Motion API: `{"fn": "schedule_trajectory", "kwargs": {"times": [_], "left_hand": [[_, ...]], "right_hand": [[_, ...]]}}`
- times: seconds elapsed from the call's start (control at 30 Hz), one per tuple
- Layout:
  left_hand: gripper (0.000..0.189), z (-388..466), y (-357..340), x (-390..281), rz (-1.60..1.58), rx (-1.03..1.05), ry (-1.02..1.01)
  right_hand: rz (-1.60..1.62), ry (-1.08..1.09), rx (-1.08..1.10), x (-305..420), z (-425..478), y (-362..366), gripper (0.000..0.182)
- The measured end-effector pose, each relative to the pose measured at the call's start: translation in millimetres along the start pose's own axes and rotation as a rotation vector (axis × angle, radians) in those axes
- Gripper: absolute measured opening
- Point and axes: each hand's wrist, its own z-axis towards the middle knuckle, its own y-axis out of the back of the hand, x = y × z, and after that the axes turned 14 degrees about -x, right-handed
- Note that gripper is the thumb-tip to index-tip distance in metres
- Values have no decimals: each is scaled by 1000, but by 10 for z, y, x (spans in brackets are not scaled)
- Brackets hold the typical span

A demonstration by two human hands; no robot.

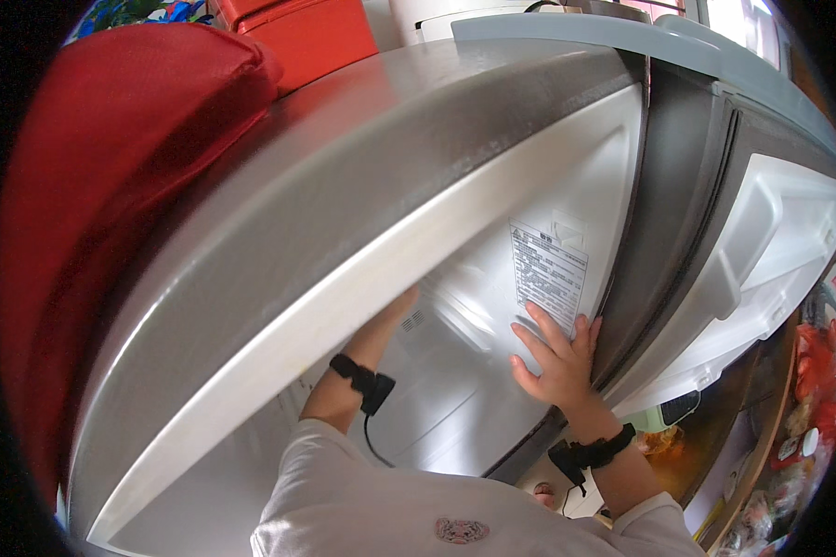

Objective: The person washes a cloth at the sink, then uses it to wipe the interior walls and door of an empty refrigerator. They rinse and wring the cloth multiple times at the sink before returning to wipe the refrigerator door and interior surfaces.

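Note:
The white interior (453,411) of an open refrigerator lies before me. My right hand (561,355) rests with fingers spread against its inner side wall, at the lower end of a printed warning label (547,271), and holds nothing. My left hand (407,299) reaches inside under the white upper edge (390,250). That edge hides most of its fingers, so whether it grips anything cannot be seen. Each of my wrists bears a black strap with a small device and a cable.
The refrigerator door (724,278), with white moulded shelves (752,271), stands open at right. A red cloth cover (132,139) and a red box (306,42) are on top of the refrigerator. Various packaged goods (815,390) sit beyond the door at far right.

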Motion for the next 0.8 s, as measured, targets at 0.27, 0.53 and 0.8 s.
{"fn": "schedule_trajectory", "kwargs": {"times": [0.27, 0.53, 0.8], "left_hand": [[13, -285, 57, 1002, -364, -280, 754], [17, -286, -515, 1165, -309, -16, 992], [20, -593, -439, 236, -619, 0, 842]], "right_hand": [[82, 25, -3, 40, 73, 10, 33], [12, 61, -55, 10, 17, -28, 35], [65, 56, 2, -45, 22, -22, 35]]}}
